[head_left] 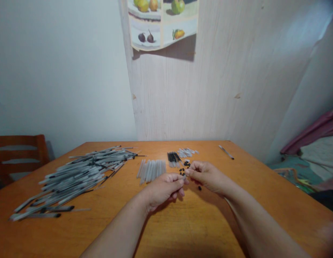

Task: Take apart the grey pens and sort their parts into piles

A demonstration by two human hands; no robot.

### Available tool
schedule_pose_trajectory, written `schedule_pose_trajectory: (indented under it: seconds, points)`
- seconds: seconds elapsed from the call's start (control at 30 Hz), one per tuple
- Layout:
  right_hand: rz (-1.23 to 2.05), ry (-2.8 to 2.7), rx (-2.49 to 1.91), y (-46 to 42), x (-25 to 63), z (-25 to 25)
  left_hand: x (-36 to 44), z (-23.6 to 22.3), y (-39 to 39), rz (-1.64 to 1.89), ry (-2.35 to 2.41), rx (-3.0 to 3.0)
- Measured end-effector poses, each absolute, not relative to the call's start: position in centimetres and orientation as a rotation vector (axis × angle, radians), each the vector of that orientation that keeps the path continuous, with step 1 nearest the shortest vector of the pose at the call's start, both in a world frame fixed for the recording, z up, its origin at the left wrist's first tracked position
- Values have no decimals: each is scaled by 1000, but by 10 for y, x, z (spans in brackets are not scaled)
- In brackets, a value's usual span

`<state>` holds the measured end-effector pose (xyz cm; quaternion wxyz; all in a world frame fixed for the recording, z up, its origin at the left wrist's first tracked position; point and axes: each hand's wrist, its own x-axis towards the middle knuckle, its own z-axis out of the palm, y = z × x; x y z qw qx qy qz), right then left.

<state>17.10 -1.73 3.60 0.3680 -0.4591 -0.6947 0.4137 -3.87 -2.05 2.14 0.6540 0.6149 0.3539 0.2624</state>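
Observation:
My left hand (167, 188) and my right hand (204, 176) meet over the middle of the table, fingertips almost touching. Both are closed in a pinch on a small grey pen part (185, 177), mostly hidden by the fingers. Small black plugs (186, 163) lie just beyond the fingertips, and one loose black plug (200, 188) is below my right hand. Clear pen barrels (152, 171) lie side by side beyond my left hand. Behind the plugs are a row of black-and-clear pen pieces (173, 159) and a group of small whitish pieces (186, 152).
A large heap of pens and refills (85, 175) spreads over the left of the wooden table (166, 236). A single pen (226, 152) lies at the back right. Behind the table is a wall with a fruit poster (161, 23); a wooden chair (19, 150) stands at left.

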Motion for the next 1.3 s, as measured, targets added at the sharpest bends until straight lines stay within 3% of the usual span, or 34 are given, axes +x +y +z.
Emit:
schedule_pose_trajectory:
  seconds: [0.3,0.67,1.3]
  points:
    - [1023,-1802,-1140,-17,166,37,-38,22,-21,597,794,1404]
    - [1194,-1767,-971,-21,173,43,-38,26,-24,629,779,1294]
    - [858,-1878,-1139,-17,161,34,-35,24,-24,583,785,1416]
